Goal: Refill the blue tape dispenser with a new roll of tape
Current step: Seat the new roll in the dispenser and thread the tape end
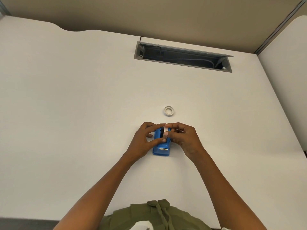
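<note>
The blue tape dispenser [161, 149] stands on the white desk [83, 105], its metal cutter facing me. A roll of tape [165, 131] sits upright in the dispenser's slot. My left hand [146, 140] grips the dispenser's left side, thumb resting on its top, fingertips touching the roll. My right hand [184, 138] pinches the roll from the right. A second white ring, a tape roll or core [169, 111], lies flat on the desk just beyond the hands.
An open grey cable tray [182, 56] with cables inside is cut into the desk at the back. A beige partition wall [149, 15] stands behind the desk, and another white surface [285, 80] adjoins on the right.
</note>
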`<state>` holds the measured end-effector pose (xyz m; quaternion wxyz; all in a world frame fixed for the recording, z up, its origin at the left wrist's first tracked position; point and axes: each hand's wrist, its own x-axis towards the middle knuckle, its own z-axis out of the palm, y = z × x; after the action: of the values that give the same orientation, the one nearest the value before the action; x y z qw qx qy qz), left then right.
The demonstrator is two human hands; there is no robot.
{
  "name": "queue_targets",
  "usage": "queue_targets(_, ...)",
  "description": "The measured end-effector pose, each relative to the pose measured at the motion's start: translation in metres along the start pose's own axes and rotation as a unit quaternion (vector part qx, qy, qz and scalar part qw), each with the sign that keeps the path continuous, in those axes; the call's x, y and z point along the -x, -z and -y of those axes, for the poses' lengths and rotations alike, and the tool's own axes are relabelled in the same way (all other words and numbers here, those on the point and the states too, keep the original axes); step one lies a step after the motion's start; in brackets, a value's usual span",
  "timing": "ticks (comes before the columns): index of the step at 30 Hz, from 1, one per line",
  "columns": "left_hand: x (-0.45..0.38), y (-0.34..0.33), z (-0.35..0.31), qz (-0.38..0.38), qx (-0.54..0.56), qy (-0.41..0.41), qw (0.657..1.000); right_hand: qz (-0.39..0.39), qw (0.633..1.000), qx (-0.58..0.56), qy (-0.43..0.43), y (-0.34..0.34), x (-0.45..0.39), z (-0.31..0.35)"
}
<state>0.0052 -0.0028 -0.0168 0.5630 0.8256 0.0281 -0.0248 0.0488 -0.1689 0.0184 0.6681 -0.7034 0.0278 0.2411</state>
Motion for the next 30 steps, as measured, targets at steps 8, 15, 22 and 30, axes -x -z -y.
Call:
queue_targets(8,0.0,0.0,-0.001,0.001,0.004,0.002,1.0,-0.03,0.999,-0.01,-0.031,-0.005,0.0,0.005)
queue_targets(15,0.0,0.001,0.0,0.002,0.017,-0.005,1.0,-0.066,0.997,0.022,-0.028,-0.01,0.001,0.013)
queue_targets(22,0.0,0.0,0.0,-0.004,0.01,-0.008,1.0,-0.048,0.902,0.387,0.185,-0.013,0.004,0.026)
queue_targets(30,-0.001,0.0,-0.001,-0.001,0.009,-0.009,1.0,0.024,0.891,0.431,0.143,-0.011,0.003,0.047)
